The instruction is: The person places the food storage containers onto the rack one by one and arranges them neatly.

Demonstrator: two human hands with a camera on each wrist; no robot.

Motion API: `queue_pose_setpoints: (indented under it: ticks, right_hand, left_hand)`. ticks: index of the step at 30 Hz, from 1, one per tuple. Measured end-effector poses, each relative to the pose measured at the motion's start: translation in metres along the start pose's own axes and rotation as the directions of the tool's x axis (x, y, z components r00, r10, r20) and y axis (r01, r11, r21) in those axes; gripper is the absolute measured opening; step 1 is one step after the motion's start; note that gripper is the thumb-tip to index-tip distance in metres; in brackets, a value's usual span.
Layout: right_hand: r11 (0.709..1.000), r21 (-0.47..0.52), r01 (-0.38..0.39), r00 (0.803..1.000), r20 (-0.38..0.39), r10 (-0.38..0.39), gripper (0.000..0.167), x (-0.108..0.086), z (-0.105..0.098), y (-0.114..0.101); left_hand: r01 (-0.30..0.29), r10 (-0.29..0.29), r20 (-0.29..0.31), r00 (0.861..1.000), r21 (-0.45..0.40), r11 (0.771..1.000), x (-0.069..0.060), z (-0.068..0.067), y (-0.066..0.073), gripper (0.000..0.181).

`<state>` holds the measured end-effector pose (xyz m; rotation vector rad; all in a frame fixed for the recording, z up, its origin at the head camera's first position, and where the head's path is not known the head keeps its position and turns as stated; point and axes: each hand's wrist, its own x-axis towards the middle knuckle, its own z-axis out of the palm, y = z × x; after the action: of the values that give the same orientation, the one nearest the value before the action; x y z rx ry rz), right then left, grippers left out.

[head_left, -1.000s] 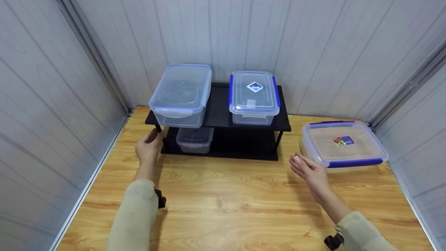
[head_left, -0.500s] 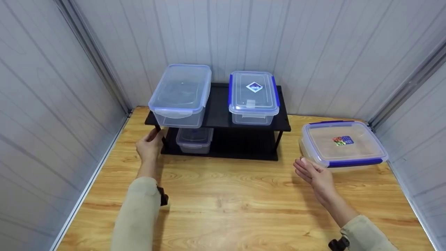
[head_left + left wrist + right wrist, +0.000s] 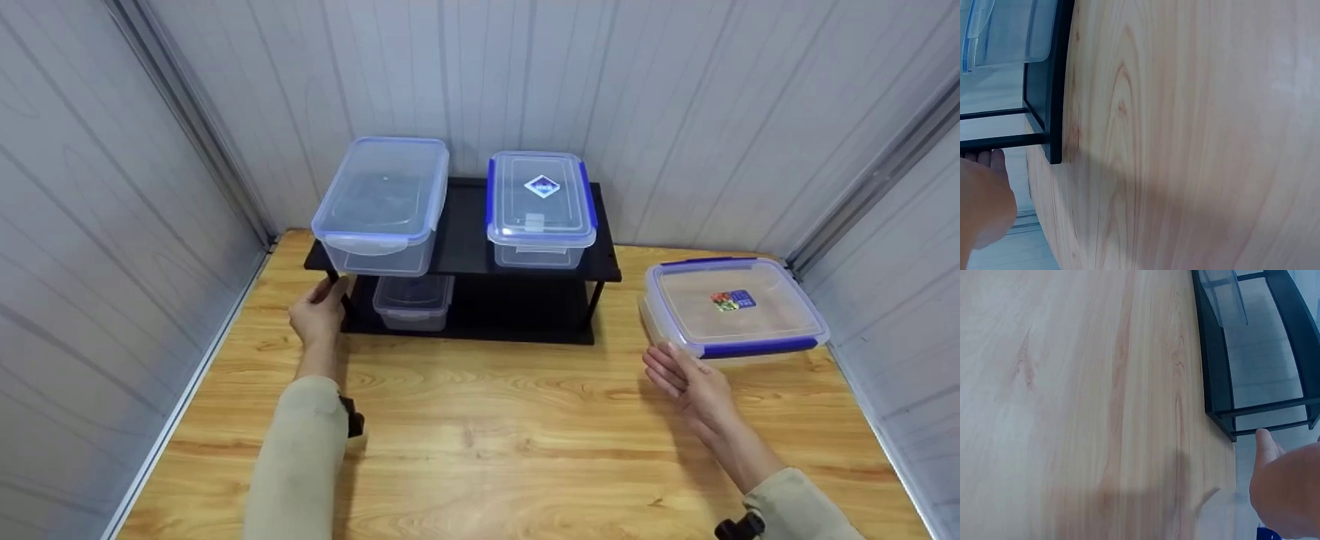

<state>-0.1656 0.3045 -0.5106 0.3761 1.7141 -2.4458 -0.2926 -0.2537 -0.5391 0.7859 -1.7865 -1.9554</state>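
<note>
Head view: black rack (image 3: 466, 244) on wood table (image 3: 465, 420). Big box (image 3: 382, 187) on its top level, left end; blue-clipped box (image 3: 541, 210) on top, right end; small box (image 3: 412, 301) on its lower level, left. Flat box (image 3: 765, 322) on the table, right of the rack. Left hand (image 3: 316, 319) at the rack's left front post; cannot tell if fingers clamp it. Right hand (image 3: 699, 386) right of the rack, by the flat box's near-left corner, fingers extended, together; contact unclear.

Left wrist: fingertips side by side at the rack's post, partly hidden behind it.

Right wrist: hand past the rack's end, one straight digit visible.
</note>
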Motion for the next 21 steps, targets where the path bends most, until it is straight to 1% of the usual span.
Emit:
queue_pose_setpoints:
  ticks: [2, 5, 7, 12, 18, 21]
  right_hand:
    - [0.999, 0.042, -0.023, 1.000, -0.008, 0.023, 0.056, -0.001, -0.004, -0.001]
    - [0.994, 0.101, -0.048, 0.999, -0.010, 0.049, 0.037, -0.003, -0.012, -0.002]
    - [0.989, 0.138, -0.055, 0.998, -0.012, 0.057, 0.031, -0.004, -0.017, -0.002]
    - [0.977, 0.203, -0.068, 0.997, -0.022, 0.074, 0.031, -0.007, -0.025, -0.003]
    - [0.953, 0.285, -0.101, 0.992, -0.042, 0.117, 0.033, -0.008, -0.034, -0.002]
    - [0.938, 0.327, -0.116, 0.988, -0.063, 0.144, 0.033, -0.008, -0.037, -0.001]
  left_hand:
    - [-0.002, 0.002, -0.010, 1.000, -0.003, 1.000, 0.001, 0.000, 0.000, 0.045]
    - [-0.010, 0.010, -0.017, 1.000, -0.004, 1.000, 0.002, 0.000, -0.001, 0.041]
    - [-0.015, 0.015, -0.017, 1.000, -0.006, 1.000, 0.003, 0.000, -0.001, 0.039]
    - [-0.042, 0.042, -0.027, 0.999, 0.009, 0.999, 0.004, 0.001, -0.002, 0.033]
    - [-0.062, 0.064, -0.026, 0.998, 0.059, 0.996, 0.004, 0.000, -0.003, 0.031]
    - [-0.060, 0.061, -0.024, 0.998, 0.046, 0.997, 0.003, -0.001, -0.002, 0.033]
